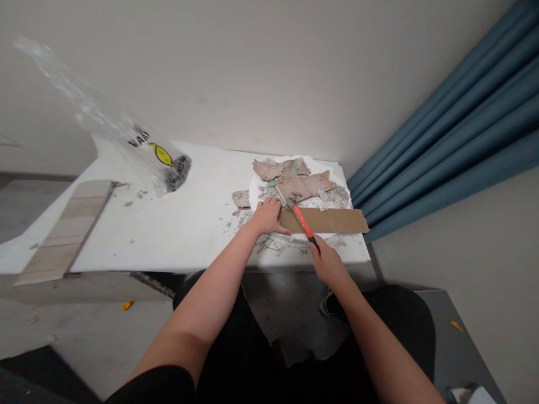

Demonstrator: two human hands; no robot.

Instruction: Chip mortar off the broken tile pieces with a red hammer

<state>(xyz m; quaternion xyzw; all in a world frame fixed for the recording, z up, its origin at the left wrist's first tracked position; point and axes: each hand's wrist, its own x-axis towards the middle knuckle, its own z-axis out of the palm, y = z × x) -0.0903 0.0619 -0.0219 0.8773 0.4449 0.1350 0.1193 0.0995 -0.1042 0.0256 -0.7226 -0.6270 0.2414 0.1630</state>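
Note:
My right hand (328, 260) is wrapped round the black end of a hammer (304, 223) with a red handle. The hammer's head (290, 201) lies over the broken pieces, close to my left hand. My left hand (268, 217) rests palm down at the left end of a brown flat strip (332, 220), thumb spread from the fingers. Whether it presses on the strip or only touches it, I cannot tell. Behind the strip, torn brown sheet pieces (305, 187) and grey crumbs (337, 196) lie on a round white plate or board (254, 191).
A white-covered table (177, 241) stands against the wall. At its left are a clear plastic bag (138, 146) with printing and a wood-patterned plank (69, 230). Several nails (268, 244) lie near the front edge. A blue curtain (455, 118) hangs at the right.

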